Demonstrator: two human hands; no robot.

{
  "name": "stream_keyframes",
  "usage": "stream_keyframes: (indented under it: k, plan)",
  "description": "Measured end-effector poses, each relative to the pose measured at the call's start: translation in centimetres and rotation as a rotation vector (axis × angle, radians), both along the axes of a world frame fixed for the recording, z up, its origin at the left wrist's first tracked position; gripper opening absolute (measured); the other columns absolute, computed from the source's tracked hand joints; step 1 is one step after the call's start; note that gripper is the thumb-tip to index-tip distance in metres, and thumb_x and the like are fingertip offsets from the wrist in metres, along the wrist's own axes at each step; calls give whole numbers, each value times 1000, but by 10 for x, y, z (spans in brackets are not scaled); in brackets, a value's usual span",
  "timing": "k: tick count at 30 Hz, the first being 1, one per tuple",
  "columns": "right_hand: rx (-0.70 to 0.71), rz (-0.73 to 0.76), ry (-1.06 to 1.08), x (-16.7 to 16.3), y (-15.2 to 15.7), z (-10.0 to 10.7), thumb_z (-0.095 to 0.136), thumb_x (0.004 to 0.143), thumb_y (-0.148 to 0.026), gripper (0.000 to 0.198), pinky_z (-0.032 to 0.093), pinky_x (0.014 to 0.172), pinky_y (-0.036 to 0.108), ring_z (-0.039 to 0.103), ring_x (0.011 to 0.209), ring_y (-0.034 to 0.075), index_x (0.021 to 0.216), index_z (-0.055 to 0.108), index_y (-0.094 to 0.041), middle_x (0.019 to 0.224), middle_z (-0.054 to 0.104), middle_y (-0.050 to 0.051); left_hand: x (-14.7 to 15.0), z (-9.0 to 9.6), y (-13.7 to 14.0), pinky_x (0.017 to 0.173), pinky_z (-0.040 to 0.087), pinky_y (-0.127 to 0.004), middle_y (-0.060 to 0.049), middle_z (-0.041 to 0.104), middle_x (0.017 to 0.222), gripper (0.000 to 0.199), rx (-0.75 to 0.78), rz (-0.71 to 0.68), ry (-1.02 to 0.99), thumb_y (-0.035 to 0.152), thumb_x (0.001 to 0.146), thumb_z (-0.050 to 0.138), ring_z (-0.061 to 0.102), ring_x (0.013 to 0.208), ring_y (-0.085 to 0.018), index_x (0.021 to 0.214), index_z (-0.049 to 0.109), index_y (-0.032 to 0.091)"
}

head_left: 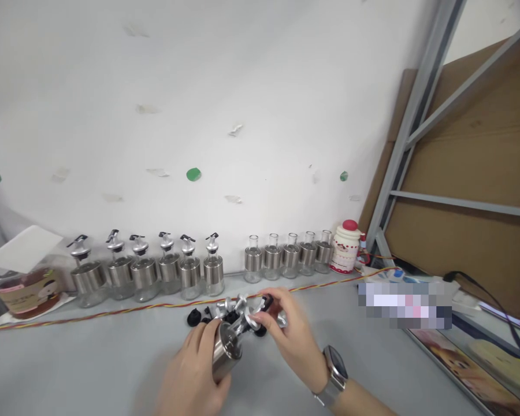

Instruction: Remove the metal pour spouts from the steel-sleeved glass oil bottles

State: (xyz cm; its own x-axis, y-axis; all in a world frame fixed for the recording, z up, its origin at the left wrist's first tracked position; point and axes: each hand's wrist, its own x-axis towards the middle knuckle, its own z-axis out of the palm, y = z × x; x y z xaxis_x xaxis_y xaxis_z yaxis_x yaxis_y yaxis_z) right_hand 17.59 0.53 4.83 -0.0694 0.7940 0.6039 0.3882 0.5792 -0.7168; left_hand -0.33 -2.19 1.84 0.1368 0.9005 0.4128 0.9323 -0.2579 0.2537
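My left hand (195, 367) is wrapped around a glass oil bottle (226, 351) with a steel sleeve, tilted with its neck toward the upper right. At that neck, my right hand (292, 329) pinches a silver pour spout (252, 319) with a black lever between thumb and fingers. Whether the spout's stopper sits fully in the neck I cannot tell. Just behind the hands lie several loose spouts (227, 304) and a black stopper part (194, 317), partly hidden by my fingers.
Along the wall stand several bottles with spouts (189, 278) on the left and several bottles without spouts (290, 257) on the right. A white jar with red lid (345, 248), a plastic tub (28, 292), a twisted cable (156, 305) and a picture-covered tray (472, 364) surround the work area.
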Motion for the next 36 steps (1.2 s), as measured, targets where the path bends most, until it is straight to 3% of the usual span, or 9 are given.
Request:
stream_keyframes:
  k: [4,8,14,21,26,30,34,36]
  plan:
    - [-129,55,99,-6,-2,-6,48,82,-34,27,43,60,25,52,66,13,105,45,-19,77,54,1,0,0,1,74,45,-34,-10,53,109,51,-6,32,-22,11,61,46,53,98,-25,111,38,18]
    - [-228,121,76,-14,-2,-12,48,81,-39,23,40,54,23,49,58,12,86,50,-16,65,51,-2,-2,2,3,74,46,-35,-11,53,109,51,-53,13,-65,12,62,47,53,99,-25,112,38,16]
    - [-255,119,87,-19,-7,-17,52,78,-39,23,37,51,21,44,53,10,70,48,-17,58,47,-4,-4,0,3,75,46,-35,-10,54,106,51,-10,-38,-67,12,62,47,54,96,-24,112,38,16]
    - [-356,195,386,-25,-6,-13,58,73,-40,24,42,59,24,51,63,13,81,52,-18,70,55,-1,0,-6,1,73,46,-32,-8,54,105,55,54,-25,20,9,59,46,54,96,-25,113,37,19]
    - [-422,123,487,-28,-9,-12,63,69,-39,26,42,63,25,52,66,14,78,51,-18,68,55,-2,5,-6,-2,73,45,-30,-7,56,103,63,88,1,67,2,54,46,54,95,-24,114,37,21]
    - [-421,175,461,-25,-14,-7,61,70,-39,25,40,62,25,49,65,13,80,52,-18,67,53,-3,4,3,-4,71,45,-32,-6,57,104,61,-113,-58,-128,7,52,49,57,84,-23,110,41,22]
    - [-441,246,442,-16,-10,3,63,69,-39,24,36,53,21,42,57,9,74,53,-17,63,49,-4,6,10,2,66,47,-30,-2,62,87,61,-520,-380,-532,15,50,56,59,74,-20,109,43,22]
    - [-495,321,472,-12,-7,7,64,67,-40,26,30,46,19,36,50,7,72,52,-17,59,46,-5,8,8,8,66,47,-32,-2,63,81,51,-662,-471,-646,22,52,58,60,74,-21,102,49,20]
